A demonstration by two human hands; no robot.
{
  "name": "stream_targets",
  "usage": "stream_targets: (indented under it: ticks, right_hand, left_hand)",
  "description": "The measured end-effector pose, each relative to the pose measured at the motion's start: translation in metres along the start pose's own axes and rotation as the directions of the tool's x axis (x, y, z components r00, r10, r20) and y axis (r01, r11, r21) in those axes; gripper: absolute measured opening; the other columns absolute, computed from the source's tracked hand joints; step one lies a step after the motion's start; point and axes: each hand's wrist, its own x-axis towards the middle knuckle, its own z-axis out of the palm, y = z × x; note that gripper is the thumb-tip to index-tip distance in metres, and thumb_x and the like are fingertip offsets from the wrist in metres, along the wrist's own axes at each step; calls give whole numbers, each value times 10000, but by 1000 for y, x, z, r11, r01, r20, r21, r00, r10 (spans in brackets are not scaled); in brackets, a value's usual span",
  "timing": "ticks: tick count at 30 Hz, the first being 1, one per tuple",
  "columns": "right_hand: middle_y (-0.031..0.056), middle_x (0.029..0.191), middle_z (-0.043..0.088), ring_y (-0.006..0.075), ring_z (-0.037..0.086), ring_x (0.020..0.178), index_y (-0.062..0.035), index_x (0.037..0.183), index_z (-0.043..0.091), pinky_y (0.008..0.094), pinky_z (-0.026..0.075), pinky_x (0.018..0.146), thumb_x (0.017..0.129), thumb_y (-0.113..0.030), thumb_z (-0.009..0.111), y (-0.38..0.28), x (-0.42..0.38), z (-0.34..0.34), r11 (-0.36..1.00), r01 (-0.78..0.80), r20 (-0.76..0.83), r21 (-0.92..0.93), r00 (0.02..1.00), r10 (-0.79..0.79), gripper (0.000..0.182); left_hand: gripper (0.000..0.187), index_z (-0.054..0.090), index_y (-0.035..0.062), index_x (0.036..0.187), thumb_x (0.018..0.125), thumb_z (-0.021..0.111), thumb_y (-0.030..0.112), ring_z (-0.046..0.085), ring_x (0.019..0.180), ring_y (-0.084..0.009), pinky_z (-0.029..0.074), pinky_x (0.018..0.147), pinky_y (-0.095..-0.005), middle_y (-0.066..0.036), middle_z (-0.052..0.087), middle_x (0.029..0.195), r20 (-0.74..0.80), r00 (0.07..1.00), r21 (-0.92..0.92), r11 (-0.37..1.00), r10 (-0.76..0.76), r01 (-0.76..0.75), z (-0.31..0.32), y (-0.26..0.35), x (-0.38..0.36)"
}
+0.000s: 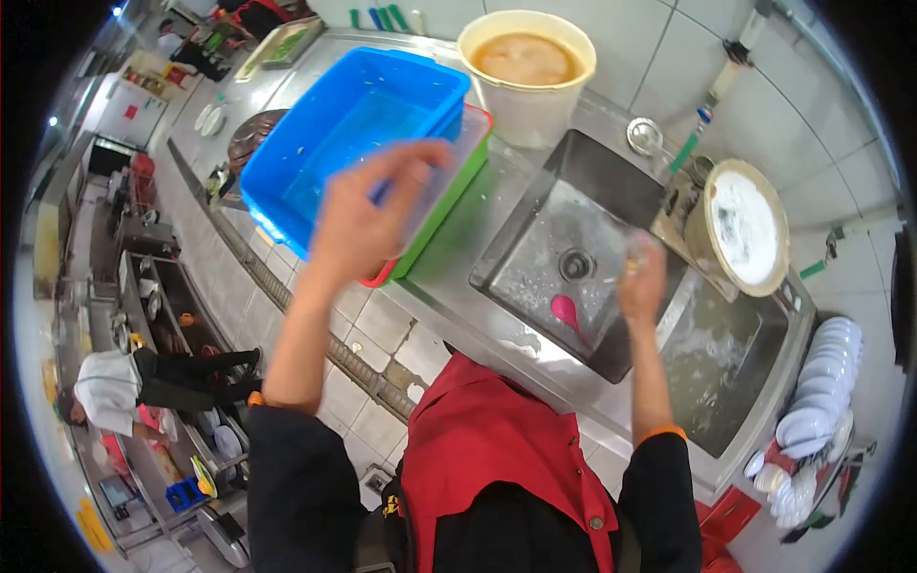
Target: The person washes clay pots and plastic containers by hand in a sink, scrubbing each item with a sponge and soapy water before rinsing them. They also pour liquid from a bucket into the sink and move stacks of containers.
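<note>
My left hand (368, 215) is raised in front of the blue plastic basin (277, 215). It is blurred, but a gap shows between the thumb and the bent fingers, and nothing is visible in it. Over the right side of the left sink basin (516, 258) is my right hand (642, 282), smeared by motion. A small yellowish spot shows by its fingers, too blurred to name. A pink spoon (565, 310) lies on the wet sink floor, below the drain (576, 265). The blue basin rests on a green and red container (439, 215).
A white bucket of brownish liquid (525, 62) stands behind the sink. A tub of white foam (748, 229) sits by the second sink, which holds cloudy water (712, 372). Stacked white bowls (821, 382) are at right. Another person (119, 387) works at far left.
</note>
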Motion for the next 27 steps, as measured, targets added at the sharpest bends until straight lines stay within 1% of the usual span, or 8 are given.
stream_targets:
  ticks: [3,5,7,11,16,22,24,27]
  right_hand:
    - [198,1189,553,333,531,1101,-20,1257,473,397,397,945,891,-234,533,-10,67,-76,991,-104,-297,-81,952,75,429]
    - [216,1167,567,349,567,1059,-21,1312,376,406,426,895,883,-293,539,11,103,-119,919,-390,-197,-52,906,374,533]
    - [256,1128,572,412,555,1029,-19,1283,388,440,439,862,858,-260,530,107,126,-124,800,-446,4,-400,873,489,509]
    - [243,1096,591,392,562,1023,-9,1211,471,432,432,876,855,-283,500,242,129,-82,804,-288,199,-520,875,442,450]
    - [212,1163,571,345,533,1101,-33,1257,465,403,398,944,769,-319,585,259,137,-75,655,-269,328,-706,696,639,577]
    - [182,1230,552,297,504,1179,-57,1303,459,374,364,1013,684,-354,671,205,178,-82,667,-230,382,-708,670,637,719]
    - [226,1320,456,312,428,1250,-113,1398,318,375,317,1055,704,-314,647,131,170,-101,634,-495,232,-594,650,724,793]
    - [245,1337,421,371,350,1293,-154,1437,224,422,284,1074,724,-300,634,173,158,-77,499,-459,65,-735,685,726,835]
  left_hand:
    - [318,571,37,1161,896,530,208,550,1063,-320,398,946,-378,-159,590,1142,-184,970,646,764,156,0,-71,-39,12]
    - [485,536,1,1176,835,601,340,506,1081,-410,379,960,-435,-233,509,1226,-390,921,863,353,8,362,-103,-91,-13]
    - [525,541,-26,1144,806,634,365,524,1084,-389,403,931,-448,-264,540,1165,-521,791,728,317,-320,608,-128,-123,-32]
    - [488,543,-48,1102,804,634,328,618,940,-356,467,842,-450,-255,615,1003,-471,756,611,449,-455,652,-138,-127,-37]
    - [341,551,-47,1022,801,609,205,670,621,-249,544,586,-364,-148,647,730,-451,634,356,525,-628,773,-156,-133,-24]
    - [478,402,-62,1137,806,635,193,662,695,-249,564,498,-355,-184,609,911,-446,601,17,665,-664,747,-128,-117,-38]
    - [587,382,-43,1210,802,665,271,654,778,-288,582,585,-394,-216,579,1055,-391,589,-5,641,-708,768,-130,-123,-47]
    - [442,415,-28,1116,801,618,206,650,651,-224,567,496,-335,-150,606,882,-395,606,-169,704,-690,690,-114,-113,-48]
